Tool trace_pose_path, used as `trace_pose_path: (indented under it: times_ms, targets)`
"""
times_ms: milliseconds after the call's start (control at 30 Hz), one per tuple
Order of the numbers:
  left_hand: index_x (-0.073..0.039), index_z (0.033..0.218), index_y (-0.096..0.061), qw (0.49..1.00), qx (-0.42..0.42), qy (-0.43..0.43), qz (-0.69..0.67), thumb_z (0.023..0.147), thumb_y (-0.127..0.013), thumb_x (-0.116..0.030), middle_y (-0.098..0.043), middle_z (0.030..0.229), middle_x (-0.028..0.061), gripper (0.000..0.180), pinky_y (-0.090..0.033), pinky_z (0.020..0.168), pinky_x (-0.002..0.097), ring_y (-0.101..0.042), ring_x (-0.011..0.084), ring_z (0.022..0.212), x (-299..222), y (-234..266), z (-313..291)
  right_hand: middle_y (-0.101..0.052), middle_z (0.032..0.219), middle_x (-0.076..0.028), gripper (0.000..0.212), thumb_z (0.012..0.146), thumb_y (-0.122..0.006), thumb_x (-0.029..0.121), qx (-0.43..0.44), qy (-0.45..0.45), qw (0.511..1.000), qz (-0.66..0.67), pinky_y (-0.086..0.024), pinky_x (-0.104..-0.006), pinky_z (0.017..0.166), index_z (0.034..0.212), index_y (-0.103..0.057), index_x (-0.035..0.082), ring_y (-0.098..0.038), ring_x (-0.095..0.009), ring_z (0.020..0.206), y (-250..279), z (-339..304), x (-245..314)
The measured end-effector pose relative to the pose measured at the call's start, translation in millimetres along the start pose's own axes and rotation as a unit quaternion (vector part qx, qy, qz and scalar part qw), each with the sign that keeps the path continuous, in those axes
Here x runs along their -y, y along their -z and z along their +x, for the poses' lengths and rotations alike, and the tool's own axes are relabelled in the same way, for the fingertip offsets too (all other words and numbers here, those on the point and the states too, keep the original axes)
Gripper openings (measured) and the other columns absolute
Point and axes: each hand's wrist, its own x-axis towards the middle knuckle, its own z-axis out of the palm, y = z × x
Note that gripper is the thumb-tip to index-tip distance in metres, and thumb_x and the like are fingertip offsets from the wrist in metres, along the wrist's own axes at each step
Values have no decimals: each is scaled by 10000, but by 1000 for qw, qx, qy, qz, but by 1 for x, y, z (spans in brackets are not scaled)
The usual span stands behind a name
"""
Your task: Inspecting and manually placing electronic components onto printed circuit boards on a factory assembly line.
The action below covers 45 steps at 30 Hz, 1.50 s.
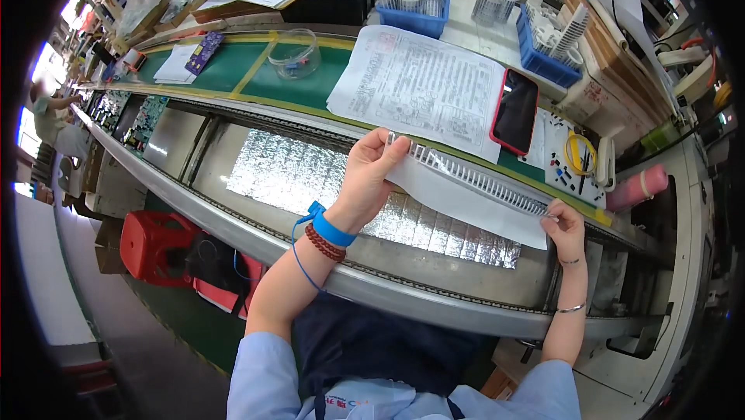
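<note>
"What's the layout?"

"Biggest first: the green-topped desk (233,57), then the foil sheet (287,171) lying nearer the body, then the printed paper (419,86) on the desk."

"And the work?"

"A plain white sheet (466,212) and, along its far edge, a pale slotted strip (481,179). Both are held up, seen partly against the foil. Whether they're joined, I can't tell."

"How's the grip?"

"Left hand (369,168): thumb and fingers pinched on the strip's left end. Right hand (566,226): fingertips together on its right end."

"How would you do it well?"

"I'd support both ends evenly, with light tension; a long, thin strip like that probably bows or twists. Pinch the very ends so the slots aren't crushed."

"Anything smaller?"

"The blue wrist strap (335,231). I'd watch that its cord doesn't snag the sheet."
</note>
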Motion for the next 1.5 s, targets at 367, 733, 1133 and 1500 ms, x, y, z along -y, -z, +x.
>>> trace_pose_path:
  times_ms: [367, 733, 1133, 1500]
  targets:
    - [-56, 916, -562, 999, -33, 0, 28, 892, -596, -121, -623, 890, 6, 77, -457, 714, 216, -573, 67, 802, -1, -6, 0, -469, 771, -8, 140, 749, -656, -57, -11, 25, 999, -29, -361, -218, 675, 777, -531, -1, -434, -99, 730, 2, -1, -1]
    - [-66, 859, -547, 999, -41, -12, 27, 890, -599, -123, -615, 861, 2, 84, -444, 695, 213, -555, 56, 778, 3, 0, 0, -505, 740, -19, 122, 710, -656, -82, -47, 57, 994, -77, -368, -234, 676, 761, -579, -3, -455, -119, 727, 3, -3, 2]
    - [-25, 1018, -604, 996, -68, -42, 27, 901, -583, -135, -642, 926, 45, 162, -479, 774, 245, -593, 103, 842, -8, -6, 0, -474, 745, -11, 141, 731, -629, -94, -43, 73, 993, -84, -347, -221, 653, 747, -536, 10, -425, -107, 707, -1, -3, -3]
    - [-18, 1150, -488, 978, -107, 13, -181, 923, -537, -141, -606, 1074, 80, 263, -402, 968, 351, -550, 189, 1045, 6, -10, 1, -522, 764, -19, 135, 718, -669, -88, -77, 74, 994, -38, -375, -222, 678, 780, -581, -8, -463, -110, 721, -33, -5, 2]
